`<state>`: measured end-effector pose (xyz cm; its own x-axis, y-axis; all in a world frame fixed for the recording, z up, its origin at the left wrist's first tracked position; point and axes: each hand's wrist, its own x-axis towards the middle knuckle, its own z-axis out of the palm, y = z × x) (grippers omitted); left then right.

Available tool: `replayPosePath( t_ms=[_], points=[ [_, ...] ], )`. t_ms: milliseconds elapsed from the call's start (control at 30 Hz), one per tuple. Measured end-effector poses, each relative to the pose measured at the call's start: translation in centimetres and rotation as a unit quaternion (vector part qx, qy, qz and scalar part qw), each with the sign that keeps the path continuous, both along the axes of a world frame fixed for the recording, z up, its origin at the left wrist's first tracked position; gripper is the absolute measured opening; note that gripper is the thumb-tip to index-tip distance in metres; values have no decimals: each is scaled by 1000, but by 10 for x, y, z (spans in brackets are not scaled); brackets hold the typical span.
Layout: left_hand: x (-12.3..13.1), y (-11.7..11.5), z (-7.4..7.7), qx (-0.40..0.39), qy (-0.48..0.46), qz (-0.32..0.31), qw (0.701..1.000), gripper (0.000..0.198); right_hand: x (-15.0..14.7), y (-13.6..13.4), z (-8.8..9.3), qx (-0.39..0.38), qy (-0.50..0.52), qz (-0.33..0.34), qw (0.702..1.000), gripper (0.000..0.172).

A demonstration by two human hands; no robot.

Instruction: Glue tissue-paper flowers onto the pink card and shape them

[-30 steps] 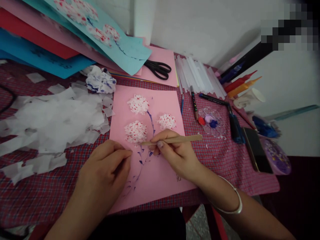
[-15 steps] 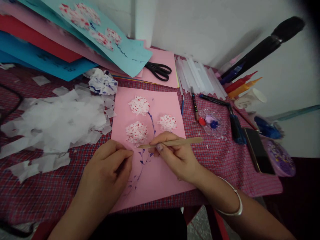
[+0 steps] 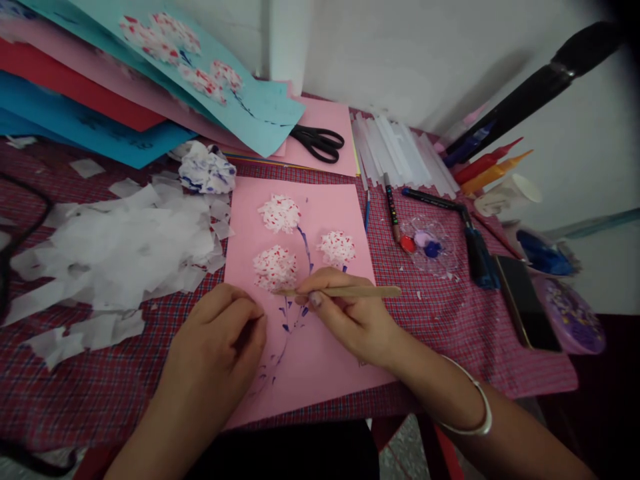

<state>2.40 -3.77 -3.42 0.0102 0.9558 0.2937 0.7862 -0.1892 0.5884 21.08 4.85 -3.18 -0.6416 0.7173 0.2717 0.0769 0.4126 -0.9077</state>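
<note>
A pink paper sheet lies on the red checked tablecloth, bearing three white tissue flowers with red dots and blue painted stems. My right hand pinches a thin wooden stick, held nearly level, its tip touching the lower left flower. My left hand rests curled on the sheet's left edge, its fingers closed; what they hold, if anything, is hidden.
A heap of torn white tissue lies at left, a crumpled blue-stained tissue behind it. Coloured sheets, black scissors, clear sticks, markers, a paint palette, glue bottles, a cup and a phone fill the back and right.
The stick's tip has crept slightly left onto the lower flower. The view has shifted a little; both hands stay almost in place.
</note>
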Motion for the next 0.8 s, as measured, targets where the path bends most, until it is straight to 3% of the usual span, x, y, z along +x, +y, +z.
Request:
replayPosePath(
  t_ms=[167,333,500,800],
  points=[
    [0,-2,-2,-15,0,20,1000,17,1,0,2,-16,9,-43,999,20],
    [-1,-2,0,-15,5,28,1000,9,3,1,2,-2,-15,14,1000,22],
    [-2,-2,-3,-16,10,16,1000,12,5,2,2,8,8,-5,1000,23],
    [-2,-3,-4,-7,20,19,1000,15,5,1,7,-9,-25,21,999,21]
  ],
)
